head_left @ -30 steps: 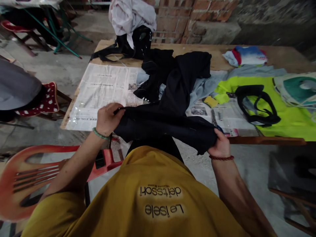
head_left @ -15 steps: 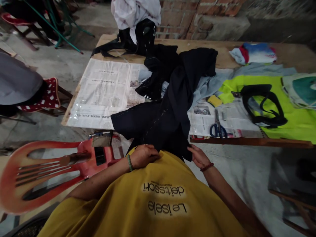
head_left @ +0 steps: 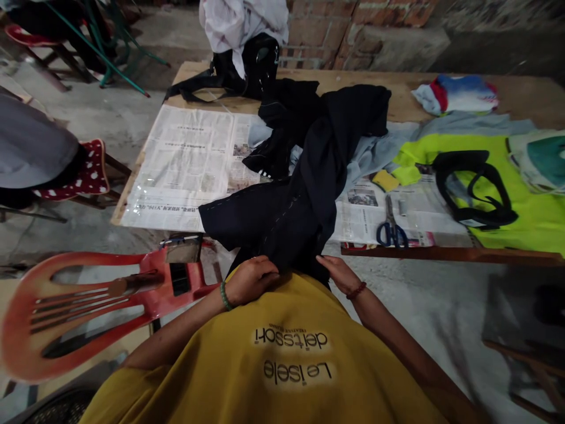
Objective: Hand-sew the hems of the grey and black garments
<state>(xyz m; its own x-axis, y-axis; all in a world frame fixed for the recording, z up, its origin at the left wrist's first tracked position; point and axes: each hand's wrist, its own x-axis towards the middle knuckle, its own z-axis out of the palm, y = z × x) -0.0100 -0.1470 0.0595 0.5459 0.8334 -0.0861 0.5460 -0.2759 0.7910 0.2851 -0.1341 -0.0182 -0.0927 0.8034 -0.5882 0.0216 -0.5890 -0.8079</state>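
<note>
Both hands low at six o'clock: left hand [head_left: 251, 278] curled onto dark garment [head_left: 282, 218], right hand [head_left: 338, 274] flat on its hem, draped off tabletop [head_left: 441, 253]; scissors [head_left: 391, 227] at three o'clock.

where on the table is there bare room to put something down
Free: the newspaper left of the dark garment, and bare wood behind it. Crowded: right side, with scissors, yellow-green cloth and black strap.
</note>
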